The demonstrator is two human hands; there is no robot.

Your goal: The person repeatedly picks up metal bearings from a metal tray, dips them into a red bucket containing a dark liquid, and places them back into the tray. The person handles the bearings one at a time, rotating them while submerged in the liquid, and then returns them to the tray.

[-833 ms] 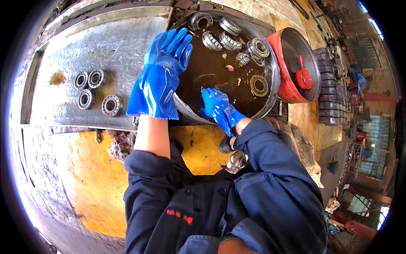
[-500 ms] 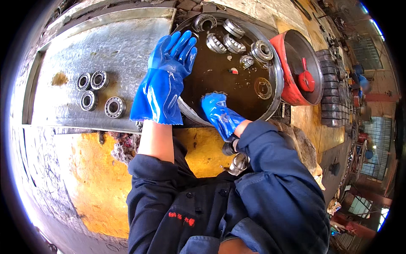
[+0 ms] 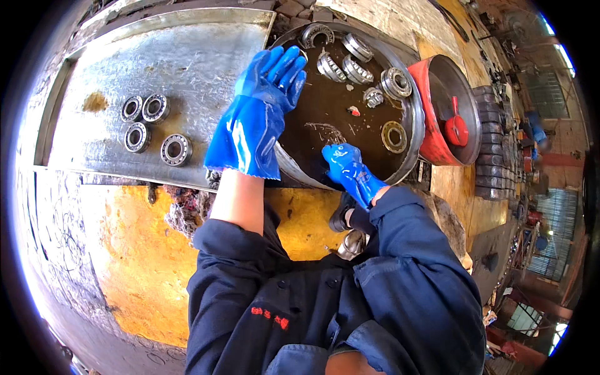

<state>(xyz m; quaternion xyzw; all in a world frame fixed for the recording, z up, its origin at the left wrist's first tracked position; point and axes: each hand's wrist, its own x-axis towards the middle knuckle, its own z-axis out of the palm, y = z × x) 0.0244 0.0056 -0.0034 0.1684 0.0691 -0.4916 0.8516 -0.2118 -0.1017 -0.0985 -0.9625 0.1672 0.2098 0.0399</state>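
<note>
Left hand: the left hand (image 3: 265, 87), in a long blue glove, is unclenched, fingers straight and side by side, nothing visible in its grasp; it shows in front of the basin's left rim.
Right hand: the right hand (image 3: 345, 167), gloved in blue, has its fingers curled at the near side of the basin; whether it grasps something or is simply clenched, I cannot tell.
Basin: the round metal basin (image 3: 415, 125) curves around the right hand, with murky brown liquid (image 3: 350, 128) ahead of it.
Roller bearings: several roller bearings (image 3: 357, 70) sit in the liquid, well ahead of the right hand, toward the far and right rim; some stand tilted on edge.
Flat ring: a yellowish flat ring (image 3: 384, 137) lies to the right of the right hand, apart from it.
Red fragment: a small red fragment (image 3: 354, 111) is ahead of the right hand.
Tray bearings: four tray bearings (image 3: 165, 150) lie left of the left hand on the metal tray (image 3: 206, 62).
Red drum: the open red drum (image 3: 431, 119), beyond the right hand to its right, holds a red scoop (image 3: 457, 130).
</note>
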